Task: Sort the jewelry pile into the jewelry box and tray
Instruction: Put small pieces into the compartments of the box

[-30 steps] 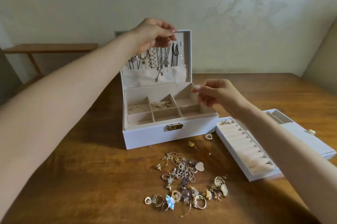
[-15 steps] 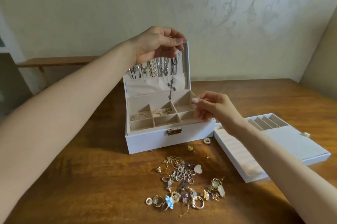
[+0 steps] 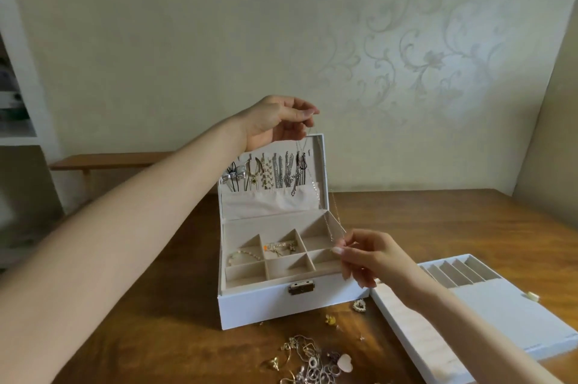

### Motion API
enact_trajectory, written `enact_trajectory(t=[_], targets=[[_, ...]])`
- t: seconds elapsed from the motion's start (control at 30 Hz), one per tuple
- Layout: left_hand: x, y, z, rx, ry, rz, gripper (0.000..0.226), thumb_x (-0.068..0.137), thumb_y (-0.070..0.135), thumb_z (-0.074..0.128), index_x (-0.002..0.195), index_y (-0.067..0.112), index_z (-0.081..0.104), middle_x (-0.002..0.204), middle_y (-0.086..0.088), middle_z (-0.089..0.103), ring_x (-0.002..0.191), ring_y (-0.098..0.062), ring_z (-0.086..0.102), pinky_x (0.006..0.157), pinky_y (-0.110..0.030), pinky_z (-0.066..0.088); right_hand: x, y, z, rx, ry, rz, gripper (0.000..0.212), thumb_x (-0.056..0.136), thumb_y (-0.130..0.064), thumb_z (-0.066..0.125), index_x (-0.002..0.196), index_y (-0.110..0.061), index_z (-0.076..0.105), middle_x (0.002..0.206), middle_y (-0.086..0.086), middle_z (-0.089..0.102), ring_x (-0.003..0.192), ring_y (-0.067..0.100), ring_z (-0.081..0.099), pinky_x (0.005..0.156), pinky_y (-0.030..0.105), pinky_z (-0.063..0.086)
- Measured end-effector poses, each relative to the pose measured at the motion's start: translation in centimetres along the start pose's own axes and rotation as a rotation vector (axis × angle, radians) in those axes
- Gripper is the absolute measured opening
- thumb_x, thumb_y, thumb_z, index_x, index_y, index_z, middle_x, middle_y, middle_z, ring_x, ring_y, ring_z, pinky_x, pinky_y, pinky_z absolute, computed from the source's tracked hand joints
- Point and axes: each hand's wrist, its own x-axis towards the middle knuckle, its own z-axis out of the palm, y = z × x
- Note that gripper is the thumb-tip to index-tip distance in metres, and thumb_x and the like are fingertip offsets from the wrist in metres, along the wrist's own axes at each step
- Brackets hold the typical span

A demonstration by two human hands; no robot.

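Head view, pile (image 3: 312, 361): tangled, below the right fingers.
Right hand (image 3: 369, 255): pinches the chain (image 3: 335, 211) low, over the jewelry box (image 3: 281, 305).
Chain: stretched between both pinches; may snag the hung necklaces (image 3: 275, 174) beside it.
Left hand (image 3: 275, 124): pinches the top end; a slip drops it.

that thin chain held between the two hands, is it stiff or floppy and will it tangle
Probably very floppy: the chain only runs straight because the left hand and right hand pinch it top and bottom. Likely light, being so fine. It may snag on the necklaces hanging in the lid behind it.
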Motion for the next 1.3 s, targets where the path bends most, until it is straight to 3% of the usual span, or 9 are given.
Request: enact_trajectory(t=[0.5,0.67,0.73,0.83,0.9,0.97,1.07,1.2,1.3], targets=[[2.4,0.4,-0.4,-0.100,0.055,-0.014,0.009,0.090,0.000,0.055,0.091,0.006,0.061,0.063,0.001,0.064,0.052,-0.006,0.058,0.055,-0.018,0.053,1.8,-0.7,-0.8,-0.054,-0.169,0.136,0.017,0.091,-0.012,0.061,0.096,0.004,0.062,0.066,0.014,0.065,0.038,0.013,0.042,0.035,0.018,0.031],[3.4,0.1,-0.4,-0.088,0.075,0.000,0.009,0.090,-0.001,0.055,0.089,0.006,0.060,0.062,0.001,0.065,0.050,-0.006,0.058,0.055,-0.018,0.053,3.4,-0.6,-1.7,-0.133,-0.212,0.184,0.016,0.089,-0.015,0.065,0.097,-0.001,0.064,0.070,0.011,0.068,0.040,0.013,0.044,0.037,0.019,0.035],[3.8,-0.4,-0.4,-0.001,0.097,0.018,0.009,0.089,-0.001,0.057,0.089,0.006,0.060,0.061,0.001,0.066,0.050,-0.006,0.059,0.056,-0.017,0.054,4.4,-1.2,-2.3,-0.204,-0.127,0.139,0.016,0.086,-0.015,0.069,0.097,-0.004,0.067,0.071,0.010,0.068,0.042,0.012,0.046,0.038,0.019,0.037],[4.5,-1.8,-0.3,0.202,0.104,0.015,0.008,0.087,-0.001,0.060,0.089,0.006,0.060,0.065,-0.002,0.067,0.052,-0.009,0.061,0.058,-0.021,0.055,7.4,-2.9,-3.3,-0.150,0.202,-0.039,0.015,0.079,-0.010,0.075,0.093,-0.008,0.068,0.069,0.002,0.067,0.039,0.010,0.047,0.038,0.021,0.037],[5.1,-3.0,-0.1,0.326,0.080,0.003,0.008,0.086,-0.002,0.061,0.089,0.006,0.060,0.066,-0.004,0.067,0.052,-0.009,0.061,0.058,-0.022,0.056,10.3,-4.5,-3.7,-0.049,0.304,-0.138,0.027,0.078,-0.004,0.074,0.103,-0.010,0.064,0.089,0.002,0.068,0.043,0.008,0.054,0.040,0.019,0.042],[5.8,-4.2,0.2,0.418,0.062,0.014,0.010,0.086,-0.004,0.060,0.088,0.006,0.059,0.068,-0.005,0.066,0.051,-0.006,0.061,0.055,-0.019,0.054,13.0,-5.9,-3.9,0.072,0.246,-0.173,0.039,0.080,0.000,0.071,0.115,-0.010,0.057,0.099,0.002,0.066,0.050,0.009,0.061,0.046,0.020,0.049],[6.8,-5.7,0.2,0.465,0.091,0.047,0.013,0.086,-0.006,0.059,0.084,0.007,0.059,0.071,-0.008,0.062,0.052,-0.003,0.062,0.053,-0.015,0.051,16.2,-6.7,-3.8,0.157,0.114,-0.120,0.041,0.081,0.000,0.070,0.119,-0.003,0.055,0.085,0.011,0.067,0.056,0.016,0.065,0.050,0.023,0.053],[7.9,-7.2,-0.9,0.514,0.165,0.075,0.016,0.082,0.001,0.068,0.077,0.016,0.062,0.070,-0.005,0.065,0.069,-0.015,0.062,0.068,-0.024,0.052,18.8,-5.5,-4.2,0.156,0.077,-0.090,0.036,0.080,0.000,0.070,0.114,0.007,0.060,0.094,0.024,0.068,0.070,0.020,0.068,0.062,0.024,0.057],[8.2,-7.9,-1.5,0.492,0.163,0.060,0.014,0.082,0.001,0.068,0.080,0.013,0.064,0.071,-0.003,0.066,0.068,-0.012,0.062,0.068,-0.023,0.052,19.4,-4.6,-4.5,0.160,0.069,-0.084,0.024,0.080,0.000,0.070,0.102,0.009,0.065,0.086,0.019,0.068,0.068,0.016,0.068,0.064,0.023,0.057]])
